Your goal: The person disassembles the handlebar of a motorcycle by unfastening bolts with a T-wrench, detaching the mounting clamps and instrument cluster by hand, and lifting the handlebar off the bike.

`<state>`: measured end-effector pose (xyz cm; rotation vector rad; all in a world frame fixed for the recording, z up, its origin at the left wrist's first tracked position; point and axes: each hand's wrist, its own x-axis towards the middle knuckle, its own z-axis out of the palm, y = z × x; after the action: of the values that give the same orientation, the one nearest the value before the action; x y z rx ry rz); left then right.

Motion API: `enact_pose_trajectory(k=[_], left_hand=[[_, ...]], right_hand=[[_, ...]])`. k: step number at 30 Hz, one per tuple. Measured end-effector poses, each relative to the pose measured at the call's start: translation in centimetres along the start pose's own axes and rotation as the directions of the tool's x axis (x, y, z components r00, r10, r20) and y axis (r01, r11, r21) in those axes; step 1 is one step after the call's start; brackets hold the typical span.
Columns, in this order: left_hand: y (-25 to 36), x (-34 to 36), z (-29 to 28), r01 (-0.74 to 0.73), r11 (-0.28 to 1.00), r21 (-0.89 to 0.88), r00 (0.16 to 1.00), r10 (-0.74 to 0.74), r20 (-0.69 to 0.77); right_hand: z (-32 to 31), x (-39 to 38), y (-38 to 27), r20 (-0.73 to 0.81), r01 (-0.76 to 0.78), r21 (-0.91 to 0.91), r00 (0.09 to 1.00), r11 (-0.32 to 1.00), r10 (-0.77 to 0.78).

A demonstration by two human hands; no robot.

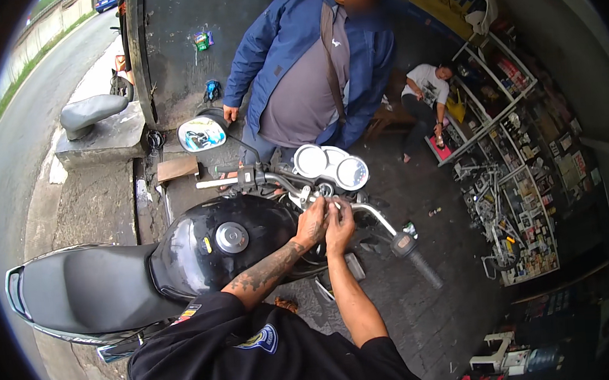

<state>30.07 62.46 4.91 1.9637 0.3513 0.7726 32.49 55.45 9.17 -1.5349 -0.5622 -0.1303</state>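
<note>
I lean over a black motorcycle with a glossy tank point(191, 237) and a long seat point(88, 283). My tattooed left hand point(312, 221) and my right hand point(339, 223) are together at the handlebar's middle clamp point(304, 198), just below two round white gauges point(331, 167), fingers curled close together. Whatever small part is between my fingertips is hidden. The right grip point(423, 266) angles down to the right; a mirror point(200, 134) stands above the left side of the bar.
A person in a blue jacket point(267, 58) stands just beyond the handlebar. Another person point(428, 96) sits by shelves of goods point(519, 224) at the right. A concrete block point(97, 151) with a loose seat point(90, 109) on it stands at the left, beside a road point(31, 117).
</note>
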Motion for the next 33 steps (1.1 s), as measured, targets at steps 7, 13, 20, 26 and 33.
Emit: enact_pose_trajectory(k=[7,13,20,26,33], left_hand=[[-0.1,1.3,-1.1,-0.245,0.969,-0.016,0.969,0.245,0.015],[-0.6,2.0,-0.3,-0.27,0.941,0.202,0.959,0.281,-0.029],[-0.1,1.5,-0.5,-0.128,0.938,0.323,0.991,0.111,0.07],[1.0,1.0,-1.6,-0.168,0.934,0.314,0.986,0.155,0.066],[0.3,2.7,-1.7,-0.25,0.937,0.245,0.964,0.218,0.151]], right_hand=[[-1.9,5.1,1.0,0.346,-0.099,-0.069,0.931,0.993,0.116],[-1.3,5.1,-4.0,0.555,0.428,-0.679,0.831,0.597,0.035],[-1.7,6.1,-7.0,0.701,0.588,-0.645,0.709,0.489,0.072],[-2.4,6.6,-7.7,0.713,0.571,-0.613,0.698,0.547,0.07],[-3.9,8.2,-7.3,0.821,0.647,-0.425,0.57,0.633,-0.031]])
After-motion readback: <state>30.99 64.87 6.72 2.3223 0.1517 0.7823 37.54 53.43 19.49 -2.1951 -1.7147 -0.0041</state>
